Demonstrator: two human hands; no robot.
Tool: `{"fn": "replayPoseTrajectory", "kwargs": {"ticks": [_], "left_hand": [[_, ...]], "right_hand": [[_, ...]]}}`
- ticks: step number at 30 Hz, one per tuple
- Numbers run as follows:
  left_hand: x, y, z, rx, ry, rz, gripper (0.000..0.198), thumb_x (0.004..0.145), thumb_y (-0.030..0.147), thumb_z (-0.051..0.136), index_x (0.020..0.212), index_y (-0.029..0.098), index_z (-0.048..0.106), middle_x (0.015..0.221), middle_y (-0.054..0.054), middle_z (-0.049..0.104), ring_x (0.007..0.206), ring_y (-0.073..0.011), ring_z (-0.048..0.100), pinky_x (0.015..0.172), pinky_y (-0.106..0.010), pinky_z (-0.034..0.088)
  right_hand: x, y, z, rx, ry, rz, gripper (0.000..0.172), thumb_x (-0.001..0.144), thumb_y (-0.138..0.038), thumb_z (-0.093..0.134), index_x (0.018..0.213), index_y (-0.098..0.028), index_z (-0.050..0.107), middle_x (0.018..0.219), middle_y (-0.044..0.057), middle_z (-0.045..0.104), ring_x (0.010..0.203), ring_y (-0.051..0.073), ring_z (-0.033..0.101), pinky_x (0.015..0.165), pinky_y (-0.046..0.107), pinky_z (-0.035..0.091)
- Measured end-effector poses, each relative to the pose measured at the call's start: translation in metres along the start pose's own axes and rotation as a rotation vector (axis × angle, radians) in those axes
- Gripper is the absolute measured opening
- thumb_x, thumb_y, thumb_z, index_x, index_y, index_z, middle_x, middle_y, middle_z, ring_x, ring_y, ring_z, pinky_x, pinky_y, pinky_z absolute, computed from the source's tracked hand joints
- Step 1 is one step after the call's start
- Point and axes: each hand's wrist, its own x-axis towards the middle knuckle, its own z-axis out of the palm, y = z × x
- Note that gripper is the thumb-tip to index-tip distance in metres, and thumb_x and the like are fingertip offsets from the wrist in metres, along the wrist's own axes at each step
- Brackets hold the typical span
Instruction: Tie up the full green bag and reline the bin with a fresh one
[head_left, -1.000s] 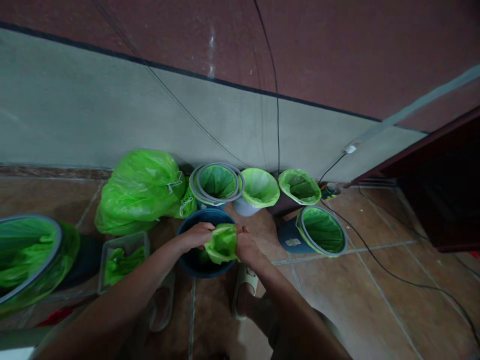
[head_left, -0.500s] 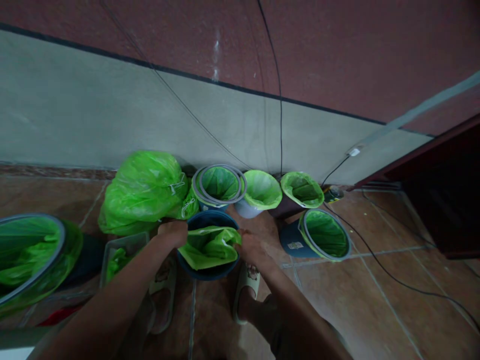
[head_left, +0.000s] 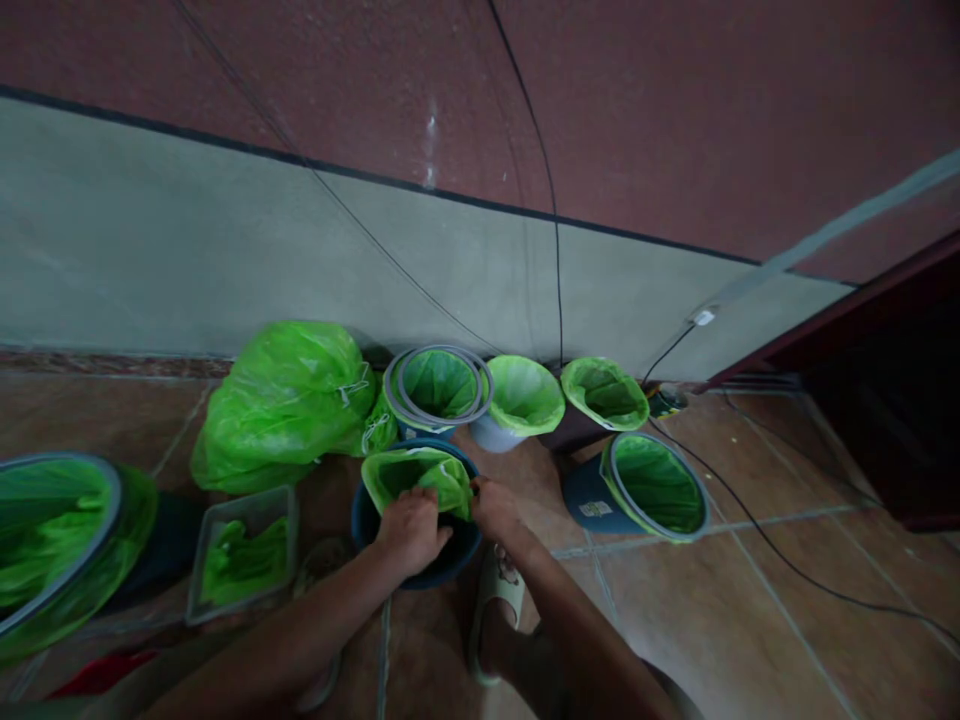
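A dark blue bin (head_left: 375, 525) stands on the tiled floor right in front of me. A thin green bag (head_left: 412, 472) is spread over its far rim and hangs into it. My left hand (head_left: 409, 528) grips the bag's near edge inside the bin's mouth, fingers curled. My right hand (head_left: 491, 508) pinches the bag at the bin's right rim. My feet in pale slippers (head_left: 495, 600) stand just below the bin.
Several bins lined with green bags stand around: a grey-ringed one (head_left: 439, 385), two by the wall (head_left: 525, 395) (head_left: 604, 392), one at the right (head_left: 652, 485), a large one at the left (head_left: 52, 530). A stuffed green bag (head_left: 281, 400), a clear tub of bags (head_left: 240, 555), floor cables (head_left: 787, 565).
The bag went from bunched between my hands, to stretched wide across the bin, to hooked over the far rim. My left hand moved from the bin's left side to its near rim.
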Motion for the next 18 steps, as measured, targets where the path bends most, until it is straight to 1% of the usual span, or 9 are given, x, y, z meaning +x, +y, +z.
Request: {"fn": "replayPoseTrajectory", "kwargs": {"ticks": [1, 3, 5, 6, 9, 11, 15, 16, 18], "left_hand": [[0.0, 0.003, 0.01, -0.002, -0.04, 0.007, 0.057, 0.078, 0.036, 0.061, 0.127, 0.008, 0.053, 0.123, -0.022, 0.06, 0.115, -0.035, 0.057, 0.096, -0.043, 0.046], [0.002, 0.001, 0.026, -0.014, -0.103, 0.017, 0.072, 0.074, 0.026, 0.063, 0.14, 0.01, 0.041, 0.135, -0.022, 0.054, 0.119, -0.033, 0.056, 0.099, -0.04, 0.045], [0.009, -0.007, 0.037, -0.046, -0.117, 0.026, 0.076, 0.075, 0.019, 0.059, 0.146, 0.009, 0.032, 0.139, -0.021, 0.051, 0.12, -0.03, 0.057, 0.101, -0.038, 0.045], [0.013, -0.012, 0.039, -0.068, -0.11, 0.034, 0.074, 0.077, 0.018, 0.057, 0.146, 0.008, 0.031, 0.139, -0.021, 0.051, 0.12, -0.0288, 0.058, 0.101, -0.036, 0.044], [0.026, -0.023, 0.045, -0.113, -0.09, 0.099, 0.07, 0.076, 0.016, 0.056, 0.142, 0.007, 0.036, 0.145, -0.022, 0.043, 0.123, -0.028, 0.056, 0.104, -0.034, 0.042], [0.032, -0.029, 0.049, -0.115, -0.139, 0.126, 0.068, 0.073, 0.014, 0.058, 0.139, 0.01, 0.041, 0.149, -0.022, 0.039, 0.124, -0.0283, 0.056, 0.105, -0.034, 0.042], [0.039, -0.045, 0.062, -0.057, -0.271, 0.048, 0.069, 0.062, 0.009, 0.063, 0.129, 0.011, 0.051, 0.143, -0.024, 0.045, 0.109, -0.0328, 0.064, 0.091, -0.038, 0.05], [0.04, -0.051, 0.065, -0.043, -0.28, 0.022, 0.07, 0.059, 0.008, 0.064, 0.128, 0.011, 0.052, 0.141, -0.026, 0.046, 0.106, -0.0343, 0.065, 0.088, -0.04, 0.051], [0.043, -0.062, 0.069, -0.027, -0.274, -0.001, 0.074, 0.057, 0.006, 0.064, 0.13, 0.01, 0.051, 0.139, -0.028, 0.047, 0.106, -0.0366, 0.065, 0.088, -0.042, 0.051]], "right_hand": [[0.0, 0.0, 0.001, 0.002, 0.007, 0.002, 0.036, 0.088, -0.019, 0.047, 0.122, -0.015, 0.061, 0.109, 0.013, 0.07, 0.109, 0.024, 0.064, 0.091, 0.032, 0.047], [-0.002, -0.001, 0.003, -0.001, 0.015, 0.0, 0.038, 0.089, -0.022, 0.048, 0.125, -0.012, 0.058, 0.111, 0.015, 0.069, 0.112, 0.025, 0.062, 0.093, 0.033, 0.047], [-0.004, -0.003, 0.004, -0.007, 0.016, -0.023, 0.039, 0.089, -0.021, 0.049, 0.126, -0.011, 0.057, 0.113, 0.016, 0.068, 0.113, 0.025, 0.062, 0.094, 0.032, 0.047], [-0.005, -0.004, 0.004, -0.009, 0.012, -0.044, 0.039, 0.089, -0.021, 0.05, 0.126, -0.011, 0.057, 0.113, 0.016, 0.068, 0.113, 0.025, 0.062, 0.095, 0.032, 0.047], [-0.011, -0.011, 0.002, -0.012, -0.011, -0.098, 0.036, 0.088, -0.021, 0.052, 0.122, -0.012, 0.059, 0.112, 0.015, 0.068, 0.11, 0.025, 0.063, 0.094, 0.032, 0.047], [-0.014, -0.016, -0.001, -0.017, -0.027, -0.117, 0.036, 0.087, -0.022, 0.054, 0.12, -0.011, 0.06, 0.112, 0.016, 0.067, 0.109, 0.025, 0.063, 0.092, 0.032, 0.048], [-0.018, -0.023, -0.005, -0.021, -0.043, -0.156, 0.036, 0.086, -0.023, 0.055, 0.12, -0.013, 0.06, 0.116, 0.014, 0.065, 0.106, 0.024, 0.064, 0.092, 0.031, 0.048], [-0.018, -0.023, -0.005, -0.023, -0.047, -0.162, 0.036, 0.086, -0.023, 0.056, 0.12, -0.014, 0.06, 0.118, 0.014, 0.065, 0.106, 0.024, 0.064, 0.092, 0.031, 0.048], [-0.019, -0.024, -0.006, -0.035, -0.058, -0.172, 0.036, 0.086, -0.024, 0.056, 0.12, -0.014, 0.06, 0.119, 0.014, 0.064, 0.105, 0.023, 0.064, 0.092, 0.031, 0.048]]}}
